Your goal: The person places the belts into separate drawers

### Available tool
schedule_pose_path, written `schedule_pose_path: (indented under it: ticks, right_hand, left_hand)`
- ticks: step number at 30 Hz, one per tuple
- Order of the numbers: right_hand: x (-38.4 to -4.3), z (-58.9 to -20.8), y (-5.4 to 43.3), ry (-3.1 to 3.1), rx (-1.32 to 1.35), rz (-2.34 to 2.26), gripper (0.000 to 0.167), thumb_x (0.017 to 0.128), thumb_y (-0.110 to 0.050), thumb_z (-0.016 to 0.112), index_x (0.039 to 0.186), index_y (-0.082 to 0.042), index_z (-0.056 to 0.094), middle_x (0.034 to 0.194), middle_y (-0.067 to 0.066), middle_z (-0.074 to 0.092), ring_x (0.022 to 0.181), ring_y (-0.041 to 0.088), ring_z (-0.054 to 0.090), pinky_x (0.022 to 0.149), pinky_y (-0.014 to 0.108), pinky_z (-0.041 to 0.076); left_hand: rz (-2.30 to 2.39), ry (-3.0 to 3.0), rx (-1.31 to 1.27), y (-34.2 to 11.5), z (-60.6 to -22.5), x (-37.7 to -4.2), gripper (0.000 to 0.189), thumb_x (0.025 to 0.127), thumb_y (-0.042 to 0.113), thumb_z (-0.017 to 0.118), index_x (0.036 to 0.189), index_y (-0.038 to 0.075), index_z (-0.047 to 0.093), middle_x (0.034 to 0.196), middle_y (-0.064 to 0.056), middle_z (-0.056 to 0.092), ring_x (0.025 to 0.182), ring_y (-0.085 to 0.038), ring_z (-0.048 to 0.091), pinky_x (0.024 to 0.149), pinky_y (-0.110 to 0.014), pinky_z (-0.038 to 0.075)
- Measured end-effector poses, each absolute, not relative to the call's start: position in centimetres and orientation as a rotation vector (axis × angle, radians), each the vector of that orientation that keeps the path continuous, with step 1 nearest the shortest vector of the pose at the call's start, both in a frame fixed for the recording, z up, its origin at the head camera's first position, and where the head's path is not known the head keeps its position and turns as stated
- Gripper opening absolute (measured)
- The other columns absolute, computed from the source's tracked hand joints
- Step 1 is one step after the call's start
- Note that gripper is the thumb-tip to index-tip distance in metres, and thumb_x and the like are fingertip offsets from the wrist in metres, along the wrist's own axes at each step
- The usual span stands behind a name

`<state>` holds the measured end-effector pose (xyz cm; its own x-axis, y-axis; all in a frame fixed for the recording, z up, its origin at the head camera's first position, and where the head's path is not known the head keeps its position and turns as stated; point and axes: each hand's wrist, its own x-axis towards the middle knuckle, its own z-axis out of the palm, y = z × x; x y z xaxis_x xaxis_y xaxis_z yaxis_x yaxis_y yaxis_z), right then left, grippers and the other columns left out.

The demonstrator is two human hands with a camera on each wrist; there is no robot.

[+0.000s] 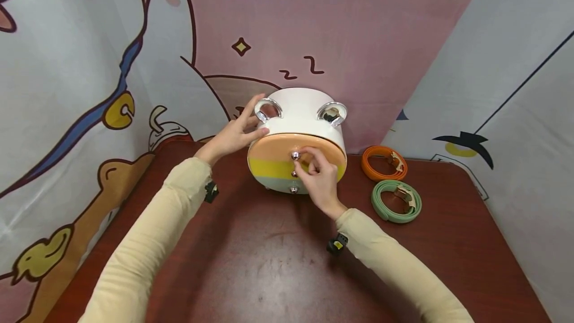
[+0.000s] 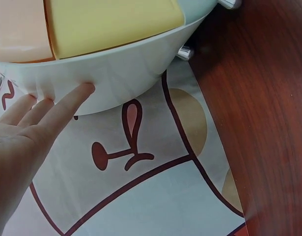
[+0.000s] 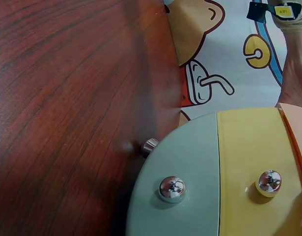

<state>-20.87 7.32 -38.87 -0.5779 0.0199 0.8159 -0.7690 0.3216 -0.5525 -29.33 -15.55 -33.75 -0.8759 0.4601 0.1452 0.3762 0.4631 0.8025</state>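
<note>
The white, striped-front box (image 1: 301, 111) stands by the back edge of the table (image 1: 264, 268). The left hand (image 1: 237, 132), fingers apart, touches its side; the right hand (image 1: 320, 176) pinches the top silver knob (image 1: 295, 155).

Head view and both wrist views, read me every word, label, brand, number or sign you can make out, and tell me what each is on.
"Z": larger letter, drawn on the pink backdrop.
"Z": smaller letter, same backdrop.
Left wrist's yellow label: too small and blurred to read.
Right wrist's yellow patch: too small to read.
Drawer box: no lettering visible.
</note>
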Motion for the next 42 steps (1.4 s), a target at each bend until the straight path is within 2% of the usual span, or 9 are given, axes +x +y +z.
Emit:
schedule_pose_path:
  ticks: [7, 16, 27, 33, 42]
  right_hand:
    - [-21.2, -39.0, 7.1, -1.818, 0.629, 1.395, 0.029, 0.07, 0.022, 0.07, 0.096, 0.01, 0.064, 0.049, 0.007, 0.031, 0.048, 0.005, 0.027, 0.047, 0.02, 0.022]
    - [-21.4, -39.1, 7.2, -1.812, 0.628, 1.421, 0.029, 0.07, 0.022, 0.07, 0.096, 0.01, 0.064, 0.05, 0.007, 0.031, 0.048, 0.007, 0.027, 0.047, 0.02, 0.02]
    - [-21.5, -39.1, 7.2, -1.812, 0.632, 1.414, 0.029, 0.07, 0.022, 0.071, 0.096, 0.009, 0.064, 0.05, 0.007, 0.031, 0.048, 0.007, 0.027, 0.046, 0.02, 0.021]
    - [-21.4, -39.2, 7.5, -1.828, 0.641, 1.437, 0.028, 0.073, 0.02, 0.071, 0.098, 0.01, 0.064, 0.05, 0.009, 0.031, 0.048, 0.009, 0.028, 0.047, 0.021, 0.021]
    - [-21.0, -39.7, 9.3, -1.942, 0.749, 1.441, 0.031, 0.077, 0.016, 0.072, 0.105, 0.01, 0.063, 0.053, 0.006, 0.028, 0.05, 0.006, 0.025, 0.049, 0.022, 0.02]
  left_hand:
    - [1.425, 2.561, 0.755, -15.4, -33.7, -29.3, 0.083, 0.096, 0.031, 0.061, 0.153, 0.043, 0.001, 0.146, -0.022, 0.039, 0.135, -0.033, 0.036, 0.104, -0.06, 0.028]
    - [1.392, 2.595, 0.76, -15.6, -33.9, -29.3, 0.08, 0.095, 0.04, 0.059, 0.15, 0.052, 0.002, 0.146, -0.016, 0.042, 0.134, -0.027, 0.039, 0.105, -0.056, 0.029]
    - [1.38, 2.604, 0.783, -15.4, -33.3, -28.9, 0.086, 0.095, 0.031, 0.063, 0.155, 0.037, 0.002, 0.145, -0.018, 0.042, 0.133, -0.031, 0.04, 0.106, -0.058, 0.025]
    - [1.4, 2.568, 0.772, -14.7, -31.4, -26.9, 0.086, 0.096, 0.022, 0.063, 0.156, 0.026, 0.002, 0.144, -0.024, 0.04, 0.134, -0.035, 0.037, 0.107, -0.058, 0.024]
    - [1.409, 2.561, 0.802, -14.6, -31.1, -26.7, 0.086, 0.095, 0.016, 0.064, 0.156, 0.022, 0.003, 0.144, -0.024, 0.041, 0.134, -0.036, 0.037, 0.106, -0.058, 0.026]
